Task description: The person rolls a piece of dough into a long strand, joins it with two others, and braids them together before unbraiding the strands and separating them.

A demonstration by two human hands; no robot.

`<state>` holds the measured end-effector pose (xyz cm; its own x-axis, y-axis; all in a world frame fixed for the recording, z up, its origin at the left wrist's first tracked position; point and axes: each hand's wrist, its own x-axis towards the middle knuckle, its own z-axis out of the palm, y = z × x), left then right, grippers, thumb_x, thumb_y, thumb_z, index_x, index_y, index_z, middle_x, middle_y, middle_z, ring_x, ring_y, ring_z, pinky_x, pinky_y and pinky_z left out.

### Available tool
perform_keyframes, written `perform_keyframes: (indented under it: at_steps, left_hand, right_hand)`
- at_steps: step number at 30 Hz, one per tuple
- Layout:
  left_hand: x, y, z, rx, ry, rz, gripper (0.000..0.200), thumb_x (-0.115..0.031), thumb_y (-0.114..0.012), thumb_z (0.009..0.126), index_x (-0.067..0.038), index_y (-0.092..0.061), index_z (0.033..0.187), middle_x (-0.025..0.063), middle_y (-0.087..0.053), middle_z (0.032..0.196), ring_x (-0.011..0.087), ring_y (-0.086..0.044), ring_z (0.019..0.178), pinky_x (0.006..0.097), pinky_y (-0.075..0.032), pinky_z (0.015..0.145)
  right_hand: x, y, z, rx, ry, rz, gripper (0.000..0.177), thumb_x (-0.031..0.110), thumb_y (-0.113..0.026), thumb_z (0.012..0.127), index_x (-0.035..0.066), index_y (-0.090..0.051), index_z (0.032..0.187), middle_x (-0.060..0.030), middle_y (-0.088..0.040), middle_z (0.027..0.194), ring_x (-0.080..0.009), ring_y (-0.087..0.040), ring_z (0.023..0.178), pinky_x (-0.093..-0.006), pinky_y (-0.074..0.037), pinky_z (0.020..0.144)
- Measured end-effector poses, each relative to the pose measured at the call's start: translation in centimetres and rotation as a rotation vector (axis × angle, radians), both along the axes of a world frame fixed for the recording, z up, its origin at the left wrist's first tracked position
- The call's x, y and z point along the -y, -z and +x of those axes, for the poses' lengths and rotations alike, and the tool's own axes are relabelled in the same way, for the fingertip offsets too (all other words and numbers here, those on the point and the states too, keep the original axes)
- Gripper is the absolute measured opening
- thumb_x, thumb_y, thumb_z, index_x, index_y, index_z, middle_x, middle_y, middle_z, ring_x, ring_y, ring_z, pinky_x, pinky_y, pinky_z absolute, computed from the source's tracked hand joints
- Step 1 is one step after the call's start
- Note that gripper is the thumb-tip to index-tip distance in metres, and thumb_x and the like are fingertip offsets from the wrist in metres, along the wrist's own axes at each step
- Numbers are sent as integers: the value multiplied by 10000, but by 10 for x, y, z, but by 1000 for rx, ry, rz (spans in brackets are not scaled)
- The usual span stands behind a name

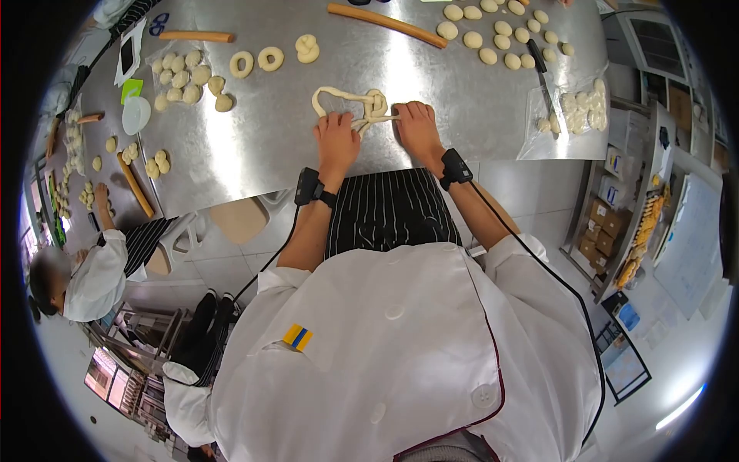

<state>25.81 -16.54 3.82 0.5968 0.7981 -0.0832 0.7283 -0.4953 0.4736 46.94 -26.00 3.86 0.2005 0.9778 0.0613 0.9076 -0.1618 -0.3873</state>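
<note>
A pale rope of dough lies on the steel table, with a long loop at its left and crossed strands knotted at its right. My left hand is at the loop's lower side, fingers curled down and closed on the dough. My right hand has its fingers closed at the tip of a strand that sticks out to the right of the knot. The fingertips of both hands are partly hidden. Beyond the rope lie a knotted dough piece and two dough rings, one of them a ring beside the knot.
Dough balls cluster at the left, near a white bowl and a rolling pin. A longer rolling pin lies at the back. More dough balls and a knife are at the right. Another person works at far left.
</note>
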Motion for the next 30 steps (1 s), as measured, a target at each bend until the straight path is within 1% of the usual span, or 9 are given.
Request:
perform_keyframes:
  at_steps: [6, 9, 10, 12, 15, 21, 25, 27, 30]
  left_hand:
    - [15, 0, -12, -60, -16, 98, 350, -149, -743, 864, -106, -707, 1209, 87, -632, 1213, 337, -548, 1211, 515, -406, 1020]
    - [13, 10, -12, -21, -43, -78, 355, -118, -735, 865, -96, -704, 1218, 99, -642, 1243, 338, -569, 1216, 483, -456, 988]
    - [10, 14, -12, -20, -45, -78, 355, -118, -735, 865, -96, -704, 1218, 99, -642, 1243, 338, -569, 1216, 483, -456, 988]
    - [5, 22, -13, 69, -132, -426, 355, -96, -729, 895, -86, -694, 1248, 114, -664, 1278, 331, -630, 1209, 449, -520, 954]
    - [19, 18, -7, 415, -261, -570, 232, -6, -656, 875, -43, -714, 1097, 185, -725, 1065, 374, -714, 914, 428, -575, 793]
    - [47, 24, -20, 722, -710, -1338, 208, -24, -653, 876, -6, -698, 1078, 222, -734, 1062, 351, -733, 928, 378, -572, 787]
    - [42, 26, -55, 261, -709, -900, 228, -56, -681, 887, -48, -703, 1114, 120, -730, 935, 288, -735, 917, 438, -593, 839]
    - [31, -15, -32, 266, -447, -177, 168, -79, -651, 899, 2, -684, 1043, 177, -730, 916, 322, -723, 838, 445, -574, 774]
    - [23, -11, 8, 248, -325, -187, 231, -188, -691, 920, 24, -682, 1010, 210, -723, 887, 355, -719, 822, 447, -565, 758]
  right_hand:
    - [-6, -19, 1, -125, -28, -169, 158, 86, -643, 975, 29, -646, 1122, -146, -678, 1106, -332, -662, 1097, -479, -518, 923]
    - [-18, -22, -18, -549, 159, -151, 157, 95, -623, 1011, -12, -623, 1125, -173, -736, 872, -387, -728, 782, -461, -584, 723]
    - [-24, -24, -27, -548, 157, -151, 157, 95, -623, 1011, -12, -623, 1125, -173, -736, 872, -387, -728, 782, -461, -584, 723]
    - [-36, -27, -51, -1156, 393, -213, 211, 106, -616, 1008, -8, -615, 1185, -211, -748, 904, -399, -743, 836, -447, -592, 767]
    - [-54, -42, -93, -1178, 326, -117, 263, 120, -613, 996, 6, -614, 1233, -228, -756, 942, -407, -748, 873, -445, -594, 785]
    - [-42, -44, -107, -800, 233, -266, 310, 134, -602, 1012, 77, -616, 1317, -197, -778, 1022, -377, -751, 965, -460, -584, 870]
    - [-2, -50, -101, -641, 195, -349, 307, 98, -603, 1002, 55, -611, 1306, -221, -762, 1005, -418, -736, 933, -501, -575, 834]
    - [10, -39, -98, -572, 263, -221, 291, 77, -629, 968, 43, -618, 1257, -227, -735, 997, -437, -716, 915, -521, -569, 808]
    - [21, -32, -84, -282, 375, -51, 296, 97, -731, 907, 38, -625, 1177, -195, -663, 1077, -411, -667, 978, -498, -565, 807]
